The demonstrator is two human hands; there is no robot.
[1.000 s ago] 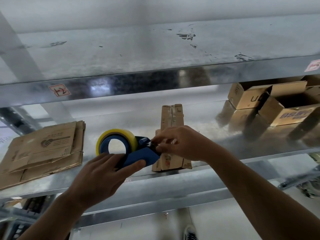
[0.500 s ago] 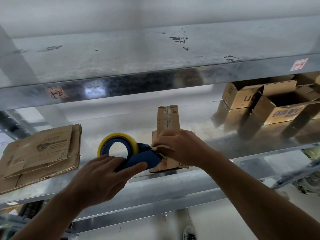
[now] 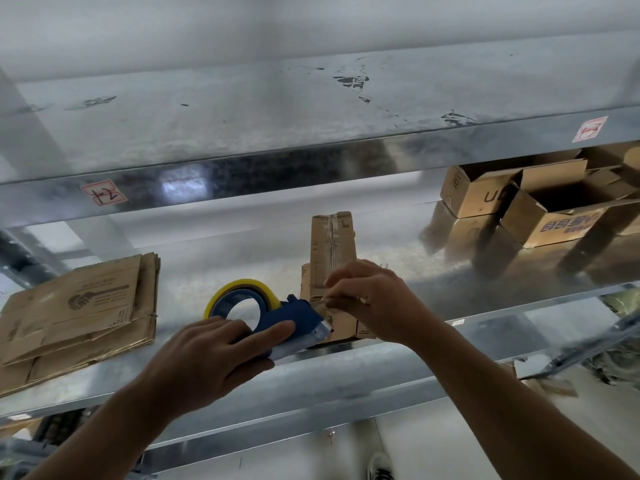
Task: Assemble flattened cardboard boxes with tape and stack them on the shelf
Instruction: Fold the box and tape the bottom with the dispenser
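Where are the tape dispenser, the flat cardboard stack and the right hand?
tape dispenser (image 3: 301, 315), head view, blue body.
flat cardboard stack (image 3: 79, 306), head view, top sheet.
right hand (image 3: 377, 299), head view, back of hand.

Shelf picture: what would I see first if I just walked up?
The blue tape dispenser with its yellow roll, at the front edge of the metal shelf: the left hand holds it and the right hand pinches its tape end. Next, open cardboard boxes at the back right and flat cardboard on the left.
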